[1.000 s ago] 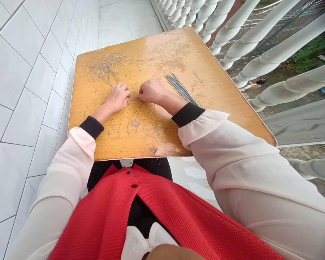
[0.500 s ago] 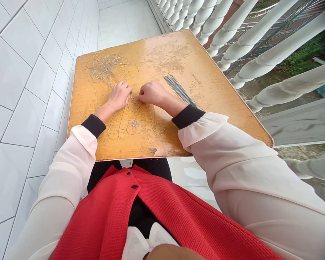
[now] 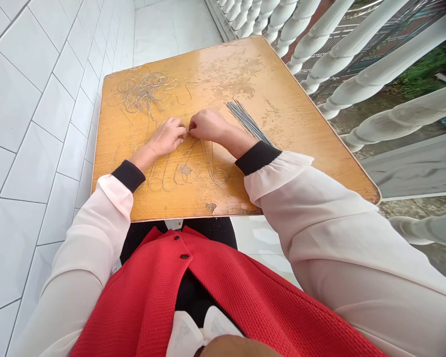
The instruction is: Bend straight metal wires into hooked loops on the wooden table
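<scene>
My left hand (image 3: 169, 135) is closed in a pinch above the middle of the wooden table. Facing it, almost fingertip to fingertip, my right hand (image 3: 207, 125) is pinched as well. Both appear to grip one thin wire, mostly hidden by the fingers. Below them, several bent wires with round looped ends (image 3: 219, 177) lie toward the near edge. A small greyish clump (image 3: 185, 169) sits among these loops. Past my left hand is a tangled heap of looped wires (image 3: 146, 89). A bundle of straight grey wires (image 3: 250, 121) lies beyond my right forearm.
The worn wooden table (image 3: 290, 148) has rounded corners and peeled patches. A white tiled wall (image 3: 40, 148) runs along its left side. White balusters (image 3: 371, 79) stand on the right. One short bent wire (image 3: 188, 94) lies near the heap.
My left hand has moved slightly right and down, narrowing the gap to my right hand. The wire loop seen between the hands earlier is now mostly hidden. My right hand has barely shifted.
</scene>
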Demonstrator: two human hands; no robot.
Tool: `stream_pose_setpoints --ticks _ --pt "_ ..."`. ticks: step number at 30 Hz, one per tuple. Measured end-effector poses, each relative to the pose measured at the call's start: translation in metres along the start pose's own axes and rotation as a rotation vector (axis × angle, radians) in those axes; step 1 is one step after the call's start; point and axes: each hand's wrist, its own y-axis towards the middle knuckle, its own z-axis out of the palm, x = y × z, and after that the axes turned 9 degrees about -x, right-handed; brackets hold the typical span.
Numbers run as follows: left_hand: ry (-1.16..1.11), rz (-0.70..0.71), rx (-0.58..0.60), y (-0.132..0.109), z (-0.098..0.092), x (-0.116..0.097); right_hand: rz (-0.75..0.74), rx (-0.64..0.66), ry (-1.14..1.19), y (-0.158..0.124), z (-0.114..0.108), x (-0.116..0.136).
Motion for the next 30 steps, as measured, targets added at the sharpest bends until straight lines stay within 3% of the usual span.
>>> stream_pose_setpoints --ticks 13,22,30 --pt "-0.067 -0.066 0.007 -0.001 0.002 0.003 0.026 -0.018 0.092 -0.003 0.005 -0.004" --pt "-0.111 -0.231 -0.125 -0.006 -0.006 0.015 -0.025 -0.098 0.194 0.002 0.01 -0.025" --pt "0.006 -0.255 -0.002 -0.007 -0.004 0.011 -0.235 -0.015 0.095 0.007 0.013 -0.028"
